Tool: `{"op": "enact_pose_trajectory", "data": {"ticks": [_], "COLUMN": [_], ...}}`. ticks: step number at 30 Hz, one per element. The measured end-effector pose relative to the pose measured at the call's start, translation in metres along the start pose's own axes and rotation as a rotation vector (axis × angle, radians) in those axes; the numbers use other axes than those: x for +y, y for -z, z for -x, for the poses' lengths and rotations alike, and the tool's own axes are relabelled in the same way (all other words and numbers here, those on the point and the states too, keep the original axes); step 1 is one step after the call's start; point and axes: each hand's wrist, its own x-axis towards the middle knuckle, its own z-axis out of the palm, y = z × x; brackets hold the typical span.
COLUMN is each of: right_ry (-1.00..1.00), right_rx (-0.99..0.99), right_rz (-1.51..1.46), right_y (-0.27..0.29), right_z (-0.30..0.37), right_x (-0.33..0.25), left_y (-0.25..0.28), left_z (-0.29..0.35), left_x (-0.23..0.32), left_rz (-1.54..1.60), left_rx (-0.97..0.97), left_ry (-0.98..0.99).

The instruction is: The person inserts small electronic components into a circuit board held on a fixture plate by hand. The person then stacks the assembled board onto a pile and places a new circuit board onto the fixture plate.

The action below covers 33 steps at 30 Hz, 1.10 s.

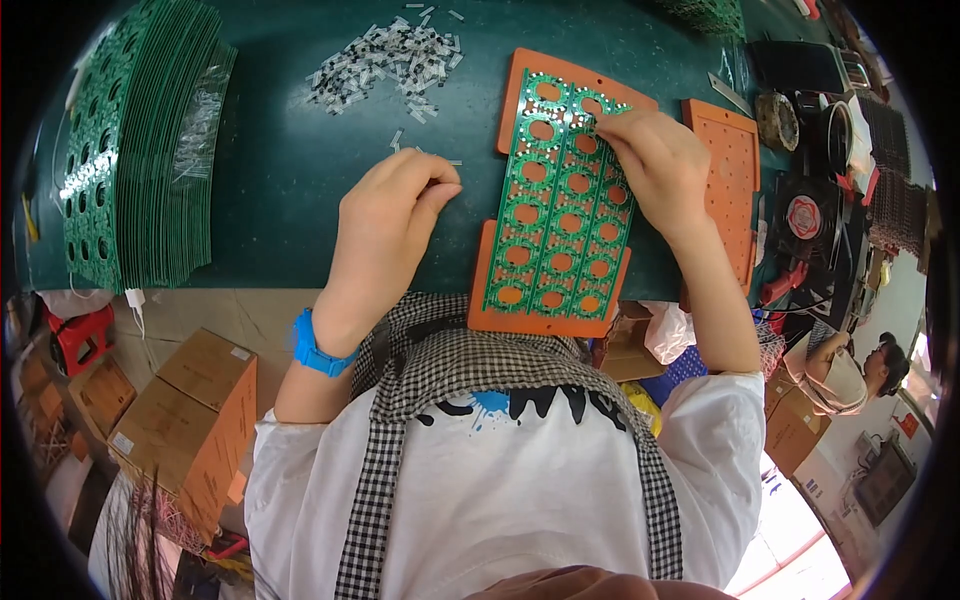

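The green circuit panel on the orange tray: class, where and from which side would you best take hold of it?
Probably by the bare left long edge of the green circuit panel, coming from the left. It lies flat on the orange tray, and the right hand covers its upper right corner.

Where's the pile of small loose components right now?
In the head view, the pile of small components lies at the far middle of the green table, beyond the left hand, left of the green circuit panel.

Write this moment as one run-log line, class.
left hand: pinching small parts, on green mat | right hand: fingertips on green circuit panel | panel: on orange jig
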Motion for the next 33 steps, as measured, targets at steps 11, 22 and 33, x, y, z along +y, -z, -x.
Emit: {"op": "enact_pose_trajectory", "data": {"ticks": [11,22,33], "right_ry": [-0.169,0.198,-0.07], "right_rx": [0.065,0.032,-0.141], "right_rz": [-0.202,0.117,-0.432], "right_y": [-0.009,-0.002,0.001], "right_z": [-0.002,0.002,0.006], "right_x": [-0.008,-0.007,-0.056], "left_y": [-0.021,-0.025,-0.032], "left_z": [-0.003,-0.004,-0.007], "left_x": [0.013,0.015,0.029], "left_rz": [0.571,0.655,0.752], "left_rx": [-0.035,-0.015,-0.054], "left_ry": [0.172,0.227,0.187]}}
